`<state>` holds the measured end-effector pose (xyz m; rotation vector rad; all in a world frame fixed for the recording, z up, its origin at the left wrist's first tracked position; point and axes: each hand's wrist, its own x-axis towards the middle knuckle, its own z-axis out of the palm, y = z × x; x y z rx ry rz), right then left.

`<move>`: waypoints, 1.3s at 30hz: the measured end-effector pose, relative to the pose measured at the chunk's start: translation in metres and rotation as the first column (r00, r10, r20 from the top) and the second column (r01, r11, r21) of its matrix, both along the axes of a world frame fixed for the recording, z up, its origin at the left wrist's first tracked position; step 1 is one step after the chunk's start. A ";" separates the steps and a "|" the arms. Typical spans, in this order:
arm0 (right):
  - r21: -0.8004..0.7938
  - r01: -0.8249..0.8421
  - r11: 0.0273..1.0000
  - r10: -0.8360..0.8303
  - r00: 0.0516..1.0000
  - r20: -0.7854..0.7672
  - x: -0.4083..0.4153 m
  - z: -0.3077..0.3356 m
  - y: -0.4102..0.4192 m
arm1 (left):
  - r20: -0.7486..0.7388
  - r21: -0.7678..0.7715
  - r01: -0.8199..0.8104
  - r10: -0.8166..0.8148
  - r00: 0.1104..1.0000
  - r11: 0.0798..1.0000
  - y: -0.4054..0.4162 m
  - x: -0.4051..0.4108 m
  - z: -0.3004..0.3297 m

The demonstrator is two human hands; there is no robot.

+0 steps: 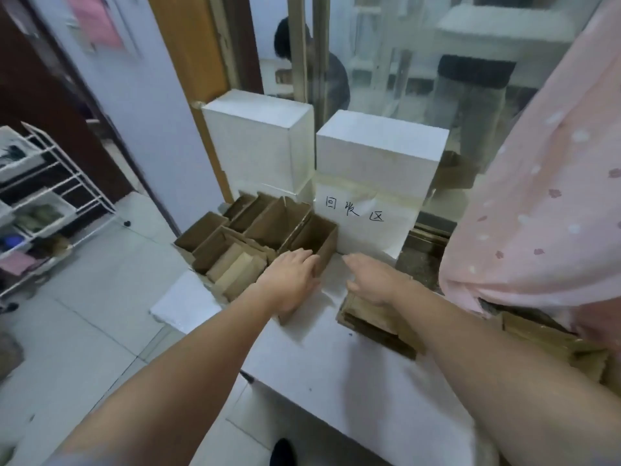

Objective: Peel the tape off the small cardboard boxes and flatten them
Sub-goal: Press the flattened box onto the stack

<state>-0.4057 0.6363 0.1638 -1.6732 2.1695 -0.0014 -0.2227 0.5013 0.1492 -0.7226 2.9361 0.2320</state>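
Head view: both forearms reach fwd over a white counter (353,391). Left hand (291,280) lies palm-down on a small open cardboard box (314,245), fingers (302,258) fairly straight over its near wall, thumb down the box's right side; whether it truly grips, can't tell. Right hand (374,280) hovers just right of that box, fingers stretched flat and released, holding nothing, wrist above a stack of flattened cardboard (373,322) at the counter's right part. More open cardboard boxes (242,227) crowd together left and far of the held one, touching each other; one near-left holds folded cardboard pieces (235,267). Behind them, two white foam boxes (262,142) stand side by side, w/ a paper sign (356,213) w/ handwritten characters taped on the front of the right one. Far right: pink dotted fabric (544,196). Far left: white wire rack (50,196) on tiled floor (84,331). Tape not discernible.
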 end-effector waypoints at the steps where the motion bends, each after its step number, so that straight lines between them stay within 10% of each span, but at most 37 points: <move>1: -0.025 -0.026 0.999 0.026 1.000 0.001 0.011 0.007 -0.012 | -0.008 0.005 -0.049 0.049 0.999 0.999 -0.007 0.016 0.007; 14: -0.055 -0.236 0.970 0.238 0.970 0.042 0.130 0.017 -0.116 | 0.021 -0.002 -0.335 0.335 0.942 0.942 -0.073 0.172 0.012; 39: 0.010 -0.161 0.987 0.158 0.979 0.126 0.161 -0.014 -0.189 | 0.024 0.092 -0.336 0.335 0.942 0.937 -0.135 0.163 -0.016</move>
